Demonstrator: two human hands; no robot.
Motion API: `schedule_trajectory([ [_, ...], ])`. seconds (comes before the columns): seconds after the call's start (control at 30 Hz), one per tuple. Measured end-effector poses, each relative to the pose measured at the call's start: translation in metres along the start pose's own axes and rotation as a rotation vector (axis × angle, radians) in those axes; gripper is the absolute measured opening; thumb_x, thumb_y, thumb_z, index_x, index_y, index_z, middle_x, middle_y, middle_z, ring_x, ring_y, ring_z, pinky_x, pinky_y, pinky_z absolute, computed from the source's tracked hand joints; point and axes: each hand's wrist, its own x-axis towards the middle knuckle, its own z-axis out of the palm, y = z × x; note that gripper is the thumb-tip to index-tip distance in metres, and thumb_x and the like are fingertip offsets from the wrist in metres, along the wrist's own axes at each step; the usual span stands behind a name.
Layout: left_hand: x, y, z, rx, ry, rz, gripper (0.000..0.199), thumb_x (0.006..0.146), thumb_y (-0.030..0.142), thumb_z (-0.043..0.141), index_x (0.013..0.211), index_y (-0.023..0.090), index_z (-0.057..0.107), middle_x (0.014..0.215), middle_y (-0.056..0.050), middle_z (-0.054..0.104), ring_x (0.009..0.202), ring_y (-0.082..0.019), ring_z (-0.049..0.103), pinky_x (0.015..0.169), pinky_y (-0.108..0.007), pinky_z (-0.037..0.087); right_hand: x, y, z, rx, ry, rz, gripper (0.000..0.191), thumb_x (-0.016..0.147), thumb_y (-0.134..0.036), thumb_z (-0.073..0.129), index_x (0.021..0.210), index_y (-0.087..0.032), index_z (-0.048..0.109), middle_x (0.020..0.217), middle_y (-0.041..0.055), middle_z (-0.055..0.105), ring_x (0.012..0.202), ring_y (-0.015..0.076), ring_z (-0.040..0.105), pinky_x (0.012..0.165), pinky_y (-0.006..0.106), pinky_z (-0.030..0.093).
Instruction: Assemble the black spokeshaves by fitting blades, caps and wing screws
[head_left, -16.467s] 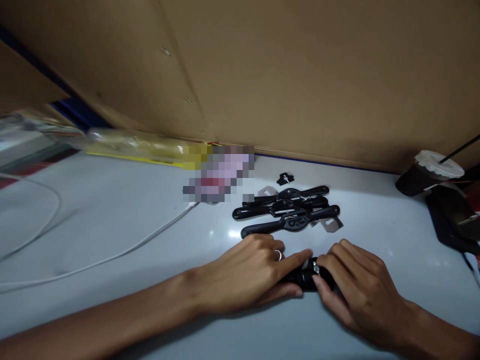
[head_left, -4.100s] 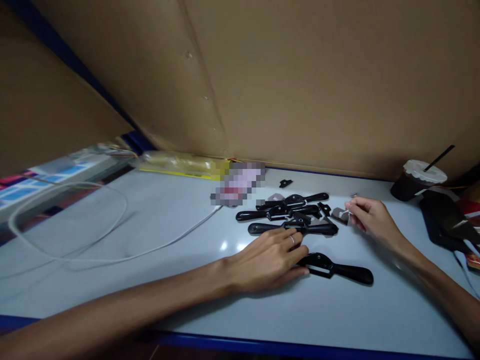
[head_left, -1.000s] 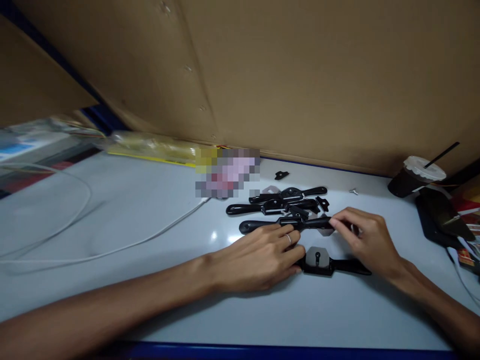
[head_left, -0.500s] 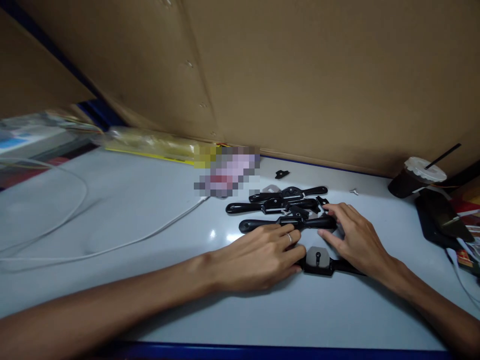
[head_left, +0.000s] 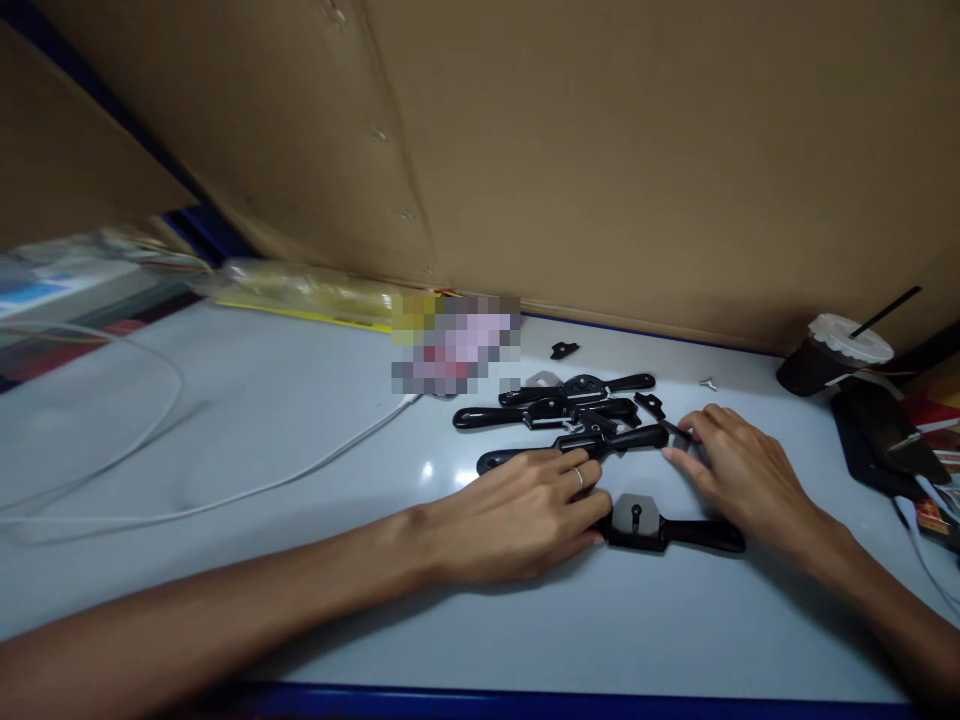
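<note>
A black spokeshave [head_left: 636, 537] lies nearest to me, with a grey blade [head_left: 626, 513] and a dark knob on its body. My left hand [head_left: 532, 510] is closed around its left handle, which the fingers hide. Between thumb and fingers, my right hand [head_left: 724, 465] pinches a thin, flat blade [head_left: 679, 437], seen nearly edge-on, by the right handle end of another spokeshave [head_left: 637, 438]. Two more spokeshaves [head_left: 480, 418] [head_left: 630, 382] are bunched behind it. Just beyond my right fingers is a small black cap piece [head_left: 649, 405].
Another black cap piece [head_left: 565, 350] and a small silver screw [head_left: 708, 383] lie farther back. A lidded drink cup [head_left: 832, 355] with a straw and a dark phone-like object [head_left: 889, 435] stand at right. A white cable [head_left: 300, 470] crosses the left side; plastic-wrapped material [head_left: 307, 288] lies along the wall.
My right hand has drawn a little to the right with the thin blade in its fingers, uncovering the near spokeshave's right handle. My left hand stays in place.
</note>
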Motion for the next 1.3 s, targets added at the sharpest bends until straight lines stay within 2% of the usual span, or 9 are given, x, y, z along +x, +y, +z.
schedule_trajectory([
  [0.1, 0.000, 0.000, 0.000, -0.005, 0.005, 0.001, 0.015, 0.100, 0.029, 0.059, 0.090, 0.018, 0.056, 0.089, -0.003, 0.062, 0.079, -0.019, 0.057, 0.064, -0.031, 0.045, -0.002, 0.004, -0.013, -0.090, -0.091, 0.031, 0.023, 0.099, -0.038, 0.058, 0.102, -0.017, 0.068, 0.105, 0.0111, 0.071, 0.099, 0.0302, 0.068, 0.069, 0.035, 0.045],
  [0.27, 0.000, 0.000, -0.001, -0.015, -0.004, 0.005, 0.014, 0.101, 0.028, 0.056, 0.091, 0.018, 0.057, 0.089, -0.003, 0.061, 0.079, -0.019, 0.057, 0.063, -0.031, 0.045, -0.003, 0.010, -0.027, -0.161, -0.190, 0.111, 0.041, 0.099, -0.051, 0.053, 0.077, -0.021, 0.070, 0.078, 0.0088, 0.073, 0.070, 0.0266, 0.068, 0.054, 0.033, 0.029],
  [0.37, 0.000, 0.000, -0.001, -0.017, -0.020, 0.004, 0.015, 0.102, 0.028, 0.055, 0.092, 0.018, 0.057, 0.090, -0.004, 0.061, 0.080, -0.020, 0.057, 0.064, -0.032, 0.045, 0.000, 0.019, -0.026, -0.092, -0.087, 0.083, 0.040, 0.097, -0.052, 0.055, 0.071, -0.024, 0.069, 0.067, 0.0049, 0.070, 0.063, 0.0238, 0.065, 0.052, 0.031, 0.025],
  [0.53, 0.001, 0.000, -0.002, -0.012, -0.026, 0.001, 0.013, 0.100, 0.028, 0.058, 0.092, 0.018, 0.056, 0.091, -0.003, 0.062, 0.080, -0.020, 0.057, 0.064, -0.032, 0.045, 0.003, 0.033, -0.018, 0.069, 0.114, -0.020, 0.018, 0.092, -0.038, 0.061, 0.082, -0.025, 0.070, 0.075, 0.0007, 0.072, 0.057, 0.0179, 0.061, 0.054, 0.030, 0.033],
  [0.7, 0.001, 0.000, -0.001, -0.010, -0.011, 0.005, 0.013, 0.100, 0.027, 0.059, 0.092, 0.018, 0.056, 0.091, -0.003, 0.062, 0.079, -0.020, 0.057, 0.064, -0.033, 0.044, 0.006, 0.025, -0.003, 0.160, 0.268, -0.144, 0.027, 0.101, -0.034, 0.050, 0.113, -0.021, 0.070, 0.110, 0.0094, 0.074, 0.096, 0.0271, 0.068, 0.080, 0.040, 0.052],
  [0.8, 0.000, 0.000, -0.001, -0.011, -0.001, 0.009, 0.013, 0.099, 0.028, 0.060, 0.091, 0.018, 0.056, 0.091, -0.003, 0.062, 0.079, -0.020, 0.057, 0.064, -0.033, 0.044, 0.008, 0.019, 0.010, 0.210, 0.242, -0.304, 0.040, 0.106, -0.033, 0.040, 0.140, -0.021, 0.058, 0.140, 0.0118, 0.064, 0.129, 0.0314, 0.056, 0.104, 0.052, 0.048],
  [0.9, 0.000, 0.000, 0.000, -0.010, -0.001, 0.005, 0.014, 0.099, 0.028, 0.062, 0.091, 0.018, 0.056, 0.091, -0.003, 0.062, 0.080, -0.020, 0.057, 0.064, -0.033, 0.044, 0.010, 0.018, 0.019, 0.260, 0.188, -0.352, 0.045, 0.107, -0.032, 0.038, 0.151, -0.026, 0.047, 0.145, 0.0095, 0.061, 0.140, 0.0306, 0.048, 0.110, 0.055, 0.045],
  [1.07, 0.001, 0.001, -0.001, -0.012, -0.009, 0.005, 0.013, 0.100, 0.027, 0.059, 0.092, 0.018, 0.056, 0.091, -0.004, 0.062, 0.079, -0.020, 0.057, 0.063, -0.033, 0.044, 0.011, 0.023, 0.012, 0.291, 0.256, -0.248, 0.036, 0.104, -0.026, 0.040, 0.129, -0.024, 0.067, 0.115, 0.0117, 0.072, 0.110, 0.0295, 0.066, 0.096, 0.051, 0.053],
  [1.3, 0.001, 0.001, -0.003, -0.008, 0.007, 0.008, 0.015, 0.101, 0.027, 0.056, 0.090, 0.018, 0.057, 0.089, -0.003, 0.062, 0.078, -0.019, 0.056, 0.062, -0.031, 0.043, 0.013, 0.033, 0.009, 0.085, 0.272, -0.107, 0.023, 0.097, -0.033, 0.055, 0.101, -0.018, 0.073, 0.098, 0.0119, 0.070, 0.097, 0.0323, 0.060, 0.083, 0.048, 0.050],
])
